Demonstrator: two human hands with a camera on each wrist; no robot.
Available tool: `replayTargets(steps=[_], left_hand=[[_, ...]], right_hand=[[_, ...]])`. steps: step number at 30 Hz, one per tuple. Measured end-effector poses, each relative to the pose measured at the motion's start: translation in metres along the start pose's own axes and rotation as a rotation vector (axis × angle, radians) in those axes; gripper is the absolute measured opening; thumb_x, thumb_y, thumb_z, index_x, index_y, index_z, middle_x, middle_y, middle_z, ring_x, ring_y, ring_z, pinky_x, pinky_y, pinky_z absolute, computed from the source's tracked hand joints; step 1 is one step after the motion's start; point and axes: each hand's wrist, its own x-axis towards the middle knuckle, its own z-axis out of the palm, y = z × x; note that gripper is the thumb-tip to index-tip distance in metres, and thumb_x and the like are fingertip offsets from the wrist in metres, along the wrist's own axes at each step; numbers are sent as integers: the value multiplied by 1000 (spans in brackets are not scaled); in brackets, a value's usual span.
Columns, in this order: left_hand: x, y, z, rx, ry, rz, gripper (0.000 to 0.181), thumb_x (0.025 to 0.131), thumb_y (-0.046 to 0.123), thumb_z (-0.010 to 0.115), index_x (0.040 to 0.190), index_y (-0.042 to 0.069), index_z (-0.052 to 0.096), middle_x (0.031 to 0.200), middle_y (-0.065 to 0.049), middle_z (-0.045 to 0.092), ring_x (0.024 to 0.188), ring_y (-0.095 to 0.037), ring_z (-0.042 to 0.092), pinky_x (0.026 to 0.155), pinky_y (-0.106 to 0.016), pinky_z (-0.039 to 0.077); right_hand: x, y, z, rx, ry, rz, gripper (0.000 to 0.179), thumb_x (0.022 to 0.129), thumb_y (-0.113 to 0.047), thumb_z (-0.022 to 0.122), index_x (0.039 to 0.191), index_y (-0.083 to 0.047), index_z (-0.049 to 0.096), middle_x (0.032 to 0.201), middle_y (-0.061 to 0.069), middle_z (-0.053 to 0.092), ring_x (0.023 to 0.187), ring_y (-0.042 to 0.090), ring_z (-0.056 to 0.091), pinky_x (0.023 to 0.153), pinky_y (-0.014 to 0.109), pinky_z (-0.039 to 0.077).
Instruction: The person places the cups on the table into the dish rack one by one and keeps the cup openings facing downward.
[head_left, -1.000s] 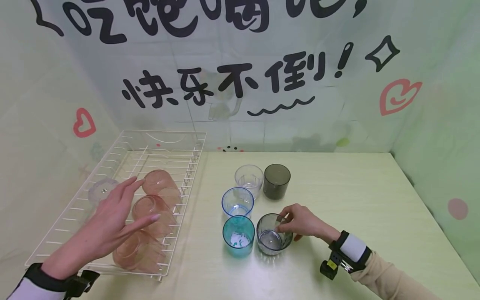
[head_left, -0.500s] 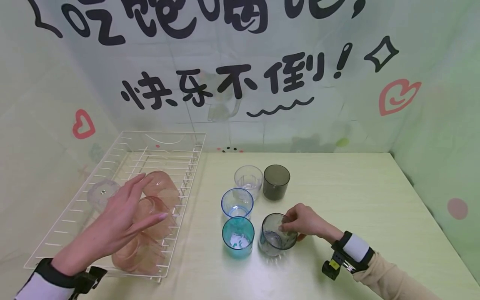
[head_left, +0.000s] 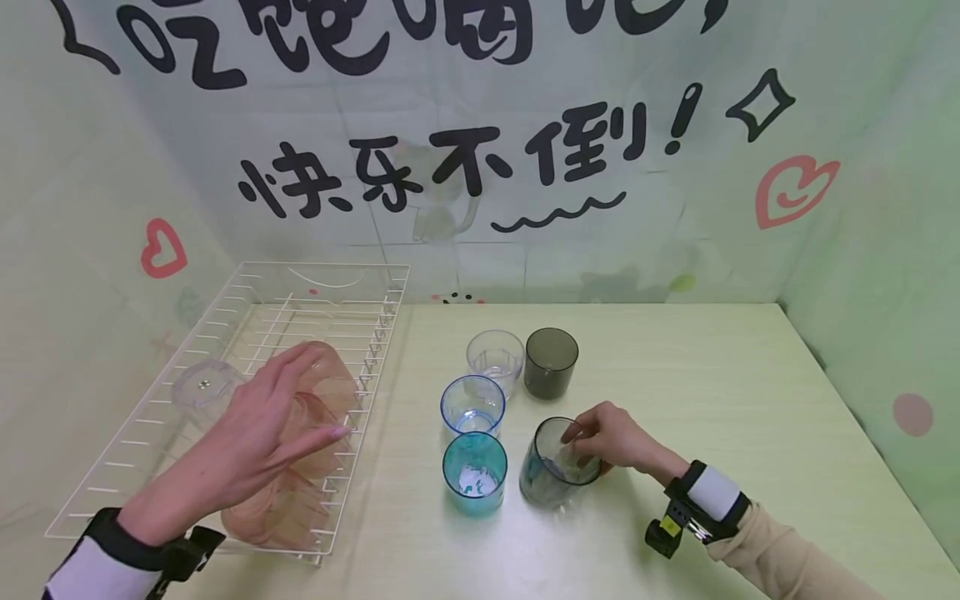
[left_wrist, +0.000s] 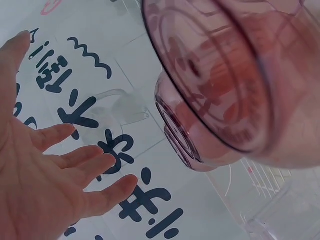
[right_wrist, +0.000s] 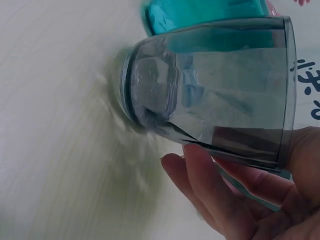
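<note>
In the head view my right hand point(head_left: 618, 442) grips a smoky grey glass point(head_left: 551, 479) by the right side of its rim. The glass leans to the right; I cannot tell whether its base touches the table. In the right wrist view fingers lie along the outside of the grey glass point(right_wrist: 225, 95). My left hand point(head_left: 251, 429) hovers over the white wire rack point(head_left: 367, 400), fingers spread and holding nothing. Under and beside it are several pink glasses point(head_left: 326, 379), lying tilted in the rack. The left wrist view shows a pink glass point(left_wrist: 215, 65) beside the open palm.
A teal glass point(head_left: 475, 475), a blue-rimmed clear glass point(head_left: 474, 408), a clear glass point(head_left: 495, 358) and a dark grey glass point(head_left: 551, 364) stand left of and behind the held glass. One clear glass point(head_left: 206, 387) lies at the rack's left. A printed cloth point(head_left: 480, 267) backs the table.
The grey glass has shifted slightly right, away from the teal glass, and tipped to the right in my right hand. My left hand has drifted right over the pink glasses.
</note>
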Motion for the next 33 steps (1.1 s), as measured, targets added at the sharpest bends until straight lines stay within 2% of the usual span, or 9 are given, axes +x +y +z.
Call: replayTargets(steps=[6, 16, 28, 33], left_hand=[[1, 2, 1, -3, 7, 24, 80, 83, 35, 72, 142, 0, 30, 144, -23, 29, 126, -44, 32, 93, -63, 26], [3, 4, 5, 15, 5, 46, 81, 83, 36, 72, 140, -3, 31, 142, -22, 29, 126, -42, 32, 93, -62, 27], [5, 9, 9, 36, -2, 65, 90, 76, 46, 75, 141, 1, 32, 141, -19, 28, 125, -36, 33, 92, -61, 29], [9, 12, 12, 37, 7, 99, 91, 75, 45, 77, 141, 1, 32, 142, -20, 27, 128, -35, 27, 92, -59, 29]], right_hand=[[-2, -2, 0, 15, 23, -8, 16, 84, 1, 63, 97, 9, 66, 83, 16, 68, 68, 26, 67, 49, 34, 50], [-2, 3, 0, 18, 58, -51, 16, 83, 7, 62, 96, 15, 63, 86, 22, 67, 67, 30, 67, 61, 31, 52], [-3, 0, 1, -24, 142, -47, 13, 82, 5, 65, 93, 12, 64, 80, 14, 67, 68, 25, 66, 65, 31, 50], [-2, -4, 0, 19, 189, -34, 13, 82, 7, 63, 94, 11, 64, 80, 12, 66, 69, 22, 65, 65, 34, 51]])
